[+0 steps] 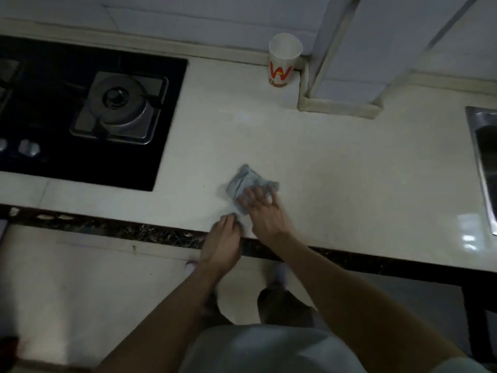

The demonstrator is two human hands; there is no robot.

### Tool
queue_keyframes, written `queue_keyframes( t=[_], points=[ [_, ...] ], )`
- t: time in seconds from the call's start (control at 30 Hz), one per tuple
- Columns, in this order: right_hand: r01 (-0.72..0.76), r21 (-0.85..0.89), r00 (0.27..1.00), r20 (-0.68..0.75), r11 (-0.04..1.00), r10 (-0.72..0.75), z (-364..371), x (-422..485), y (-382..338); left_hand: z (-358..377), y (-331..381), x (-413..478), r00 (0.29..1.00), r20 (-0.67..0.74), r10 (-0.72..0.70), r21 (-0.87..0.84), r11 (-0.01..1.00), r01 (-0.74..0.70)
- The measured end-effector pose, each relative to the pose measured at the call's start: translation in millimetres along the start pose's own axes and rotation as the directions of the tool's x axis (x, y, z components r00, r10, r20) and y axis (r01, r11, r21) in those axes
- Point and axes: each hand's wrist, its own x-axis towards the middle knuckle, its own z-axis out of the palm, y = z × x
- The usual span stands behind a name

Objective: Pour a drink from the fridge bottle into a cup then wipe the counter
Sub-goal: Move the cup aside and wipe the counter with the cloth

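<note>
Pale counter (336,168) between hob (80,111) and sink (484,162), grey cloth (243,181) under hand.
The right hand (265,211) lies with fingers spread flat, pressing the crumpled grey cloth near the front edge; the left hand (223,238) sits just beside it at the edge, fingers curled, and I cannot tell whether it pinches the cloth's corner; the paper cup (283,60) stands upright by the back wall, well apart.

Both arms reach forward. The right hand (262,208) lies flat, fingers spread; the left hand (222,238), just beside it, has curled fingers.
</note>
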Motion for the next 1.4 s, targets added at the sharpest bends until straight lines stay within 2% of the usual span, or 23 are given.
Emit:
queue_keyframes(
  t=[0.1,0.3,0.4,0.53,0.63,0.77,0.93,1.0,1.07,1.1,1.27,1.33,1.4],
  points=[
    [-0.034,0.016,0.999,-0.009,0.999,0.035,-10.6,2.5,61.1,-0.1,56.6,22.5,1.0,-0.02,0.012,-0.081,0.997,-0.013],
    [-0.266,0.021,0.961,-0.08,0.964,0.266,-41.6,-22.0,199.9,3.8,151.3,49.6,0.996,0.038,0.084,-0.096,0.992,-0.08],
    [-0.419,0.047,0.904,-0.073,0.907,0.422,-40.5,-58.6,264.7,3.7,172.6,60.3,0.99,0.079,0.117,-0.05,0.992,-0.114],
    [-0.61,0.056,0.789,-0.041,0.79,0.613,-31.6,-135.1,316.1,6.0,186.2,68.1,0.983,0.101,0.151,-0.015,0.989,-0.15],
    [-0.722,0.065,0.688,-0.035,0.689,0.725,-15.9,-189.5,318.3,10.3,187.7,67.6,0.979,0.126,0.162,0.015,0.986,-0.166],
    [-0.855,0.093,0.513,-0.002,0.51,0.859,6.5,-230.1,292.4,10.1,188.0,68.8,0.978,0.127,0.168,0.017,0.985,-0.171],
    [-0.946,0.172,0.286,0.038,0.276,0.957,24.6,-230.2,225.6,3.9,184.4,68.7,0.971,0.166,0.174,-0.035,0.985,-0.171],
    [-0.948,0.229,0.244,0.081,0.221,0.966,24.9,-215.0,189.5,2.4,180.0,69.0,0.97,0.172,0.173,-0.069,0.984,-0.164],
    [-0.932,0.272,0.278,0.109,0.24,0.954,23.8,-195.8,153.6,0.2,177.2,69.4,0.977,0.15,0.152,-0.11,0.985,-0.136],
    [-0.916,0.281,0.326,0.112,0.285,0.939,23.5,-185.7,135.9,-0.6,174.4,67.8,0.984,0.129,0.126,-0.131,0.985,-0.109],
    [-0.758,0.224,0.64,0.074,0.613,0.765,19.2,-140.0,84.9,-1.5,154.5,53.6,0.998,0.024,-0.062,-0.159,0.985,0.065],
    [-0.614,0.172,0.787,0.065,0.77,0.613,17.0,-123.0,65.8,-3.8,146.7,44.3,0.993,0.024,-0.116,-0.158,0.98,0.118],
    [-0.465,0.1,0.884,0.097,0.879,0.457,15.1,-107.6,44.1,-4.4,137.7,35.8,0.986,0.015,-0.167,-0.164,0.972,0.167]
  ],
)
